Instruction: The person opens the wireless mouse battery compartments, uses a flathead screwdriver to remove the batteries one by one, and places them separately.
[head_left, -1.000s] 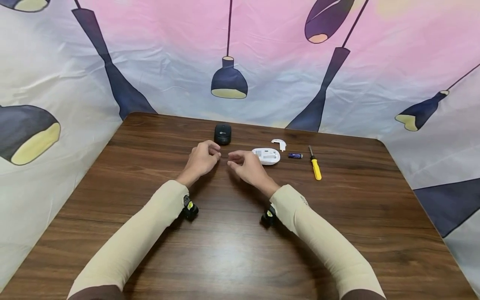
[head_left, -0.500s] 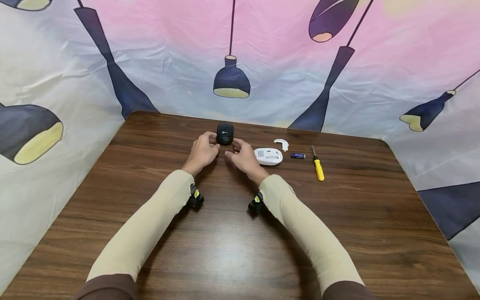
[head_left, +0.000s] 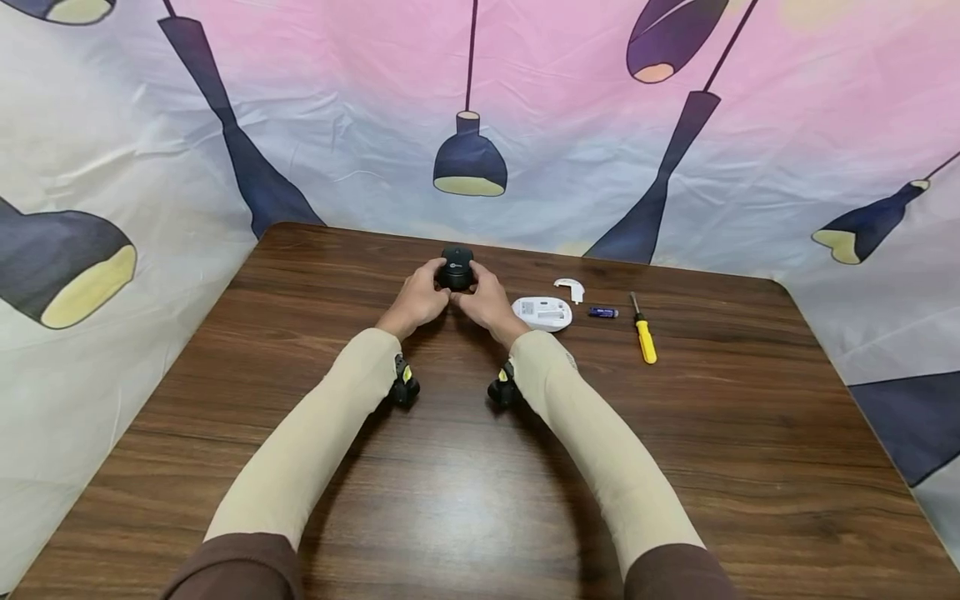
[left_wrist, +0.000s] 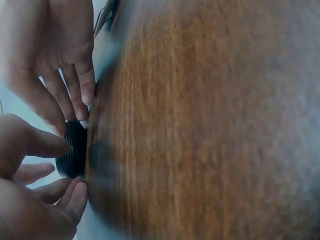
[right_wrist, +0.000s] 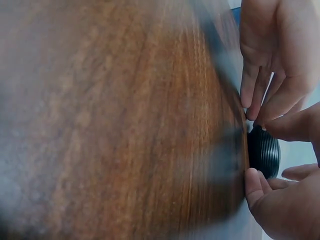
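Observation:
A black computer mouse [head_left: 457,265] with a small pale logo lies near the far edge of the table, its ribbed end [left_wrist: 74,150] facing me in the wrist views. My left hand [head_left: 417,302] grips it from the left, fingers along the side and thumb at the near end. From the right, my right hand [head_left: 487,300] holds the opposite side, thumb close to the other thumb. Right of the hands lies a white mouse [head_left: 553,325], underside up, its battery compartment uncovered. A white curved cover [head_left: 574,288] and a blue battery [head_left: 603,312] lie beside it.
A yellow-handled screwdriver [head_left: 645,340] lies right of the battery. The brown wooden table [head_left: 450,500] ends just behind the black mouse, where a printed cloth backdrop [head_left: 375,158] hangs. A small camera is strapped to each wrist.
Both hands have moved forward and closed in on the black mouse from either side; they were apart from it a second ago. The view has shifted slightly. The other things lie as before.

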